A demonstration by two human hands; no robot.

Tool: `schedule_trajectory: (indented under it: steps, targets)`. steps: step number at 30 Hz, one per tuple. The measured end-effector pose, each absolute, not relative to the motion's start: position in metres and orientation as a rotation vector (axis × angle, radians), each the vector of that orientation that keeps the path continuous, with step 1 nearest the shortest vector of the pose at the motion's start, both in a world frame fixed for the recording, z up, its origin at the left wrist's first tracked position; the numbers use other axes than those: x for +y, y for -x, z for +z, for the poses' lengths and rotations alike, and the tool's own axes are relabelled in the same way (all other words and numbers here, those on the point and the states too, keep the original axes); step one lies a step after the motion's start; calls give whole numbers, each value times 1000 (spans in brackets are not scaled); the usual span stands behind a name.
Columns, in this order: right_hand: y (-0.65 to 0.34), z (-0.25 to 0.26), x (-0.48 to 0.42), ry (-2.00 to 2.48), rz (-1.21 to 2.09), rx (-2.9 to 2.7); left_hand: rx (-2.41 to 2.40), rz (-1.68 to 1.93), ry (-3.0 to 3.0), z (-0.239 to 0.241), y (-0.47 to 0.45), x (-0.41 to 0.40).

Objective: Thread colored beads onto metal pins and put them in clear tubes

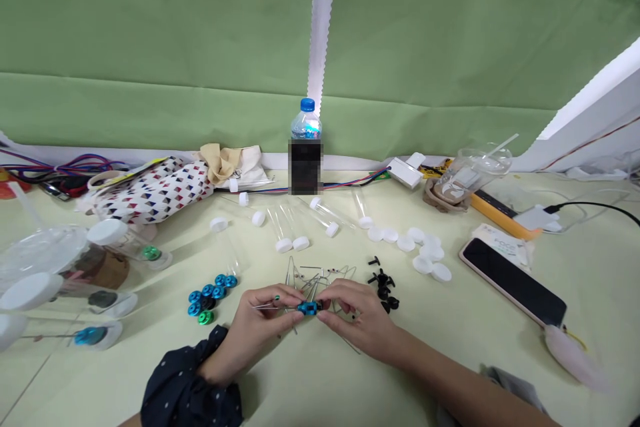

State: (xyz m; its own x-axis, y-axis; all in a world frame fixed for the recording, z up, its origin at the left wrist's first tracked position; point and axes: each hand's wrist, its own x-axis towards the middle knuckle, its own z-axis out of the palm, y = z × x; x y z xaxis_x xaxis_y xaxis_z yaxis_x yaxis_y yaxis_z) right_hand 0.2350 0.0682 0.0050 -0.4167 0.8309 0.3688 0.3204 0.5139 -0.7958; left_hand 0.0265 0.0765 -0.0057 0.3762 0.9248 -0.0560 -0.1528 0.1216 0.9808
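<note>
Both hands meet low in the middle of the table over a small blue metal part (309, 308) threaded on a thin wire rod. My left hand (260, 323) pinches the rod and the part from the left. My right hand (357, 320) pinches the blue part from the right. Just behind the hands lies a heap of thin bent wires (315, 275). A cluster of blue and green metal discs (210, 297) sits to the left, and small black screws (384, 283) lie to the right.
Clear tubes with white caps (293, 227) lie across the middle, loose white caps (425, 250) to the right. A phone (513, 280) rests at right, capped containers (65, 280) at left, a water bottle (306, 123) and a patterned pouch (155, 193) at the back.
</note>
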Motion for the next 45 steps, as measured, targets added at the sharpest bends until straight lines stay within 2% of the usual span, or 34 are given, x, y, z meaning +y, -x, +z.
schedule_trajectory:
  steps: [45]
  targets:
    - [-235, 7, 66, 1081, 825, -1979, 858, 934, -1239, -4, -27, 77]
